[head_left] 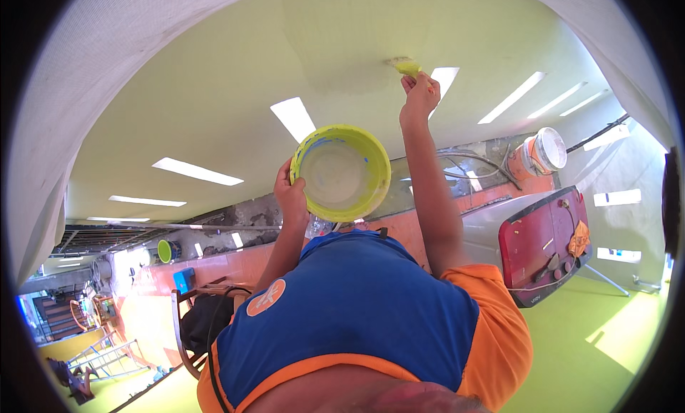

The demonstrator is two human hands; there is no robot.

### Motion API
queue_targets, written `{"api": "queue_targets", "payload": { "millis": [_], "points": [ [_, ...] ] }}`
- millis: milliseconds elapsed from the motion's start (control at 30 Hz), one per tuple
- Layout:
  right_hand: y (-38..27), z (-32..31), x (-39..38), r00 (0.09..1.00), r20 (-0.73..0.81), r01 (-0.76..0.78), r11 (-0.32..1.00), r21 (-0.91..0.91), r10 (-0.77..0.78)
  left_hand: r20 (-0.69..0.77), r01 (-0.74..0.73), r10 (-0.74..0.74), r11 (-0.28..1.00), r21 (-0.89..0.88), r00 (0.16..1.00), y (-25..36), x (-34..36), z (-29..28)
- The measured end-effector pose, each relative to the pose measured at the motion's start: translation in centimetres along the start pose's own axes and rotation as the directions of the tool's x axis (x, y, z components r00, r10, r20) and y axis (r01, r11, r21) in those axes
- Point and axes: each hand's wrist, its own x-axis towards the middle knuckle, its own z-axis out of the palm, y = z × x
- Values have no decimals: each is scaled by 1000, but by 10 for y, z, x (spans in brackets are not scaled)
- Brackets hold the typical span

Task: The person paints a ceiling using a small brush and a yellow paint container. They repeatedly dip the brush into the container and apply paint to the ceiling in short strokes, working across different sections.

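Paintbrush (407,66) at the far green wall (214,113), right hand (422,93) gripping it, fingers closed. Left hand (290,197) grips left rim of yellow-green bucket (379,174), whitish paint (335,176) inside.

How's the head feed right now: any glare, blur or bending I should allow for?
Head view: bright light patches glare on the wall, and the far-left floor washes out; head view: the right arm looks soft near the elbow; head view: edges bend toward the dark rim; head view: the bowl reads clearly.
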Motion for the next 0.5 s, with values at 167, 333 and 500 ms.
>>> {"api": "queue_targets", "payload": {
  "millis": [167, 333, 500],
  "points": [
    [-107, 83, -6, 875, 267, 292, 880, 375, -404, 11, -4, 4, 1000, -30, 1000, -3, 4, 4],
    [-117, 102, -13, 908, 227, 286, 917, 279, -353, 27, 20, -19, 998, -58, 999, -6, 4, 6],
    [-47, 49, -33, 983, 59, 170, 982, 77, -175, 21, 12, -11, 999, -47, 1000, -6, 4, 3]
  ]
}}
